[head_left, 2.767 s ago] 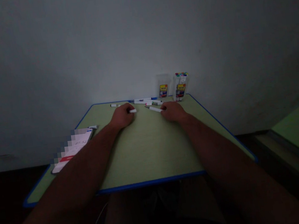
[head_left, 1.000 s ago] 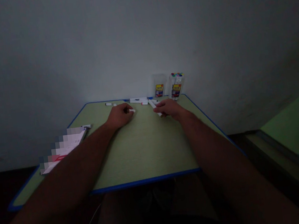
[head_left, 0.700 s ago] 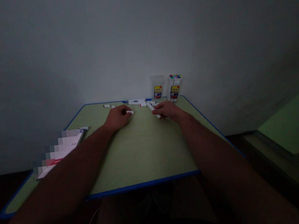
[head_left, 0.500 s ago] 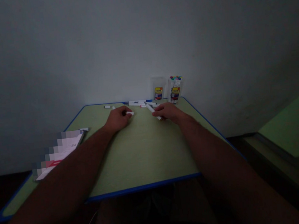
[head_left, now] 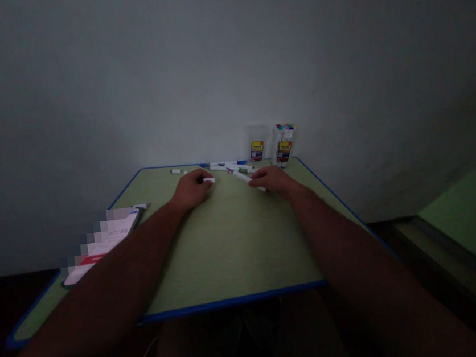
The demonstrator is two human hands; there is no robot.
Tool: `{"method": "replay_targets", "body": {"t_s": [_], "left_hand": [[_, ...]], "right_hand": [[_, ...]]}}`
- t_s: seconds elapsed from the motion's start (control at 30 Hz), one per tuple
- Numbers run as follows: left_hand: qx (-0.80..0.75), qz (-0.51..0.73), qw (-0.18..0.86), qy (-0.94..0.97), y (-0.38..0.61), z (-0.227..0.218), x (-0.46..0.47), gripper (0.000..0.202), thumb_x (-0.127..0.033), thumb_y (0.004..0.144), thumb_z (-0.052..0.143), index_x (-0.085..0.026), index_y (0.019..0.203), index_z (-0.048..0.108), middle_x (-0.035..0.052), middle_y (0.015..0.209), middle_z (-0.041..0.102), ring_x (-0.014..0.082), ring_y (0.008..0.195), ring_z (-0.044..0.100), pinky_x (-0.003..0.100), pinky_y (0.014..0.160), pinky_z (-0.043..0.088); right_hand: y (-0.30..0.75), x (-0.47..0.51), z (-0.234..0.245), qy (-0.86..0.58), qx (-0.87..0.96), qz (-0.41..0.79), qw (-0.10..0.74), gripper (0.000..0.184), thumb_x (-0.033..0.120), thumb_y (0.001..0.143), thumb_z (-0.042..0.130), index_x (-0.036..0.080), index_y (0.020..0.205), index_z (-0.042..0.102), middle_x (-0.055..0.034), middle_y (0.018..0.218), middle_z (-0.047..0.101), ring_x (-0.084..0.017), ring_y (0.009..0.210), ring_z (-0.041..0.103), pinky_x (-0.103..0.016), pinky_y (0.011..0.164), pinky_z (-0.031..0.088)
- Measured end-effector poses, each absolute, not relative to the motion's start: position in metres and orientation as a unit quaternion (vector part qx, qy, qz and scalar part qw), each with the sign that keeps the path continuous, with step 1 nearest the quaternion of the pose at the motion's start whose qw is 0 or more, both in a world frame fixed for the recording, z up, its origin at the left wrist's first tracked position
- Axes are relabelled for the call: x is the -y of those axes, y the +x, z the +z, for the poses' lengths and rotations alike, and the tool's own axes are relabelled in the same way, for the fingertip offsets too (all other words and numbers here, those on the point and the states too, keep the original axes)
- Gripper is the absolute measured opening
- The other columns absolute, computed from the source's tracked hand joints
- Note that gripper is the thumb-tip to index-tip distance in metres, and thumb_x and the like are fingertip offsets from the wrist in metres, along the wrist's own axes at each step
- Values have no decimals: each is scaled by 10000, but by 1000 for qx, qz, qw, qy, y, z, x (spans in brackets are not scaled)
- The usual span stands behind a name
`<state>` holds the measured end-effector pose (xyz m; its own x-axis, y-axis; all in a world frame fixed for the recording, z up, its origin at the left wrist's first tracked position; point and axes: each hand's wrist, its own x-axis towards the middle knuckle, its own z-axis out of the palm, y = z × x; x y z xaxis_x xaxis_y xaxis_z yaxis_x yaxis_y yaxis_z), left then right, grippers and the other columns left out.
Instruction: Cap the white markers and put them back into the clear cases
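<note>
My left hand point(head_left: 192, 189) is closed over the table, with a short white marker cap point(head_left: 209, 180) pinched between thumb and fingers. To its right, my right hand point(head_left: 273, 180) grips a white marker point(head_left: 244, 177). The marker slants up and left, its dark narrow tip pointing toward the loose pens behind. A gap separates the cap from the marker tip. Just beyond the hands, several white markers point(head_left: 224, 168) lie crossed near the table's back edge, some with blue ends. Another small white piece with a dark end point(head_left: 176, 172) lies behind my left hand.
Against the wall stand a clear plastic case point(head_left: 256, 142) and a second case point(head_left: 285, 145) full of colourful-capped markers. A printed pad point(head_left: 109, 239) lies on the left, a white marker point(head_left: 140, 206) by its top. The pale green table point(head_left: 229, 248) has a blue edge.
The marker in my right hand has tilted to a flatter angle, its tip swinging left. My left hand keeps its pinch on the cap. The whole view has shifted slightly.
</note>
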<state>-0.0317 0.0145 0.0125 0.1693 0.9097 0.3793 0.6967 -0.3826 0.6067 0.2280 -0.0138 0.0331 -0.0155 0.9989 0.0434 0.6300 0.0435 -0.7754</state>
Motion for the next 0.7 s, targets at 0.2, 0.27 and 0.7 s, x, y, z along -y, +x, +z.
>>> {"method": "replay_targets", "body": {"t_s": [0.2, 0.27, 0.7], "left_hand": [[-540, 364, 166, 740, -33, 11, -17, 211, -296, 739, 618, -200, 911, 693, 30, 810, 678, 179, 732, 583, 312, 705, 450], [-540, 366, 170, 739, -33, 11, -17, 215, -293, 738, 616, -194, 913, 692, 28, 808, 676, 177, 726, 580, 311, 705, 451], [-536, 372, 173, 738, -31, 13, -14, 242, -285, 719, 620, -182, 926, 694, 18, 754, 639, 179, 718, 558, 310, 700, 436]], "right_hand": [[229, 13, 31, -628, 640, 299, 326, 207, 238, 709, 770, 164, 901, 757, -34, 810, 705, -101, 638, 577, -213, 577, 442], [229, 13, 30, -627, 638, 302, 331, 202, 239, 708, 769, 163, 895, 754, -31, 803, 699, -99, 638, 572, -209, 572, 440], [228, 13, 29, -612, 651, 305, 330, 188, 203, 673, 772, 157, 855, 761, -6, 718, 674, -88, 602, 549, -220, 606, 436]]}}
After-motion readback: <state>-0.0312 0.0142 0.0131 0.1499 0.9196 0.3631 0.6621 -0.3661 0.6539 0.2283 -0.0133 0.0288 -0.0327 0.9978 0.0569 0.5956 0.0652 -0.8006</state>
